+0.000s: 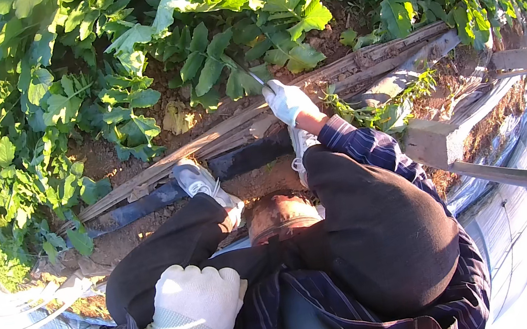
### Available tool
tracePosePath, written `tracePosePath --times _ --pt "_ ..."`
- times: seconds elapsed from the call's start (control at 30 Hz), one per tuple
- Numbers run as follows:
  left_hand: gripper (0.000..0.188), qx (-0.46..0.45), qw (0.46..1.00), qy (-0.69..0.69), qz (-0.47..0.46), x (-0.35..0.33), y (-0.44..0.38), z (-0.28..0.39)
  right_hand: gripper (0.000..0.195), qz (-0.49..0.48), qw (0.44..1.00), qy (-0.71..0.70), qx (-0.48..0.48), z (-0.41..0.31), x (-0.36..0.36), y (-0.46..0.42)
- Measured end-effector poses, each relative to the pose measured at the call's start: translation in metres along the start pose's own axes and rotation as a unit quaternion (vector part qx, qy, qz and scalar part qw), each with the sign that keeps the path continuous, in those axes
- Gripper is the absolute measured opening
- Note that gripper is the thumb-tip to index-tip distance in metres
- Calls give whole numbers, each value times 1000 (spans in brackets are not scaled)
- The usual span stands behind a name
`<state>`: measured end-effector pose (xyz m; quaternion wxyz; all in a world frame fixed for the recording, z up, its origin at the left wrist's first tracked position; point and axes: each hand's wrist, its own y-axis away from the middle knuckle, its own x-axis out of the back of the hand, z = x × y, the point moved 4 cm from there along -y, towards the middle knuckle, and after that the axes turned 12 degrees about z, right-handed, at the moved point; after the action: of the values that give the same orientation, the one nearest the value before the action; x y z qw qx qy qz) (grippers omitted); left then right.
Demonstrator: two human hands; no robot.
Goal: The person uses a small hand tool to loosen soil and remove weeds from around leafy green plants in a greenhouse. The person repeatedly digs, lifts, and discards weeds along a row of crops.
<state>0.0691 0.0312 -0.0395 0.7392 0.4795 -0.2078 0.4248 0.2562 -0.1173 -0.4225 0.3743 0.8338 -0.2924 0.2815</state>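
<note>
My right hand [289, 102], in a white knit glove, reaches forward past my knee. It grips a thin metal-bladed tool [252, 74], perhaps a knife; the handle is hidden in the fist. The blade points up and left, against the lobed green leaves [241, 82] of a radish-like plant. Close to my body, my left hand [196, 310] is also gloved in white. Its fingers are curled into a fist, knuckles up, over my left thigh. I see nothing held in it, though the palm side is hidden.
Dense leafy plants [43, 95] fill the far side and left. A strip of crumpled old plastic film [208, 139] and a flat black hose [247, 159] cross before my shoes [197, 179]. Wooden blocks [431, 142], a curved bar [515, 174] and plastic sheeting [518, 228] are at right.
</note>
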Motion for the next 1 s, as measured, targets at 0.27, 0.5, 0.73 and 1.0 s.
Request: tracePosePath --times 0.27,0.5,0.73,1.0 --pt "30 16 1000 0 -25 -1 3 2 39 11 1000 6 14 4 32 37" --pt "33 23 1000 2 -2 -1 1 0 38 66 997 22 44 -45 0 -55" --pt "30 12 999 3 -41 4 -6 -2 45 14 994 101 36 -57 -31 -156" --pt "34 8 1000 3 -12 3 -3 -2 53 -24 996 54 -60 -64 -21 -106"
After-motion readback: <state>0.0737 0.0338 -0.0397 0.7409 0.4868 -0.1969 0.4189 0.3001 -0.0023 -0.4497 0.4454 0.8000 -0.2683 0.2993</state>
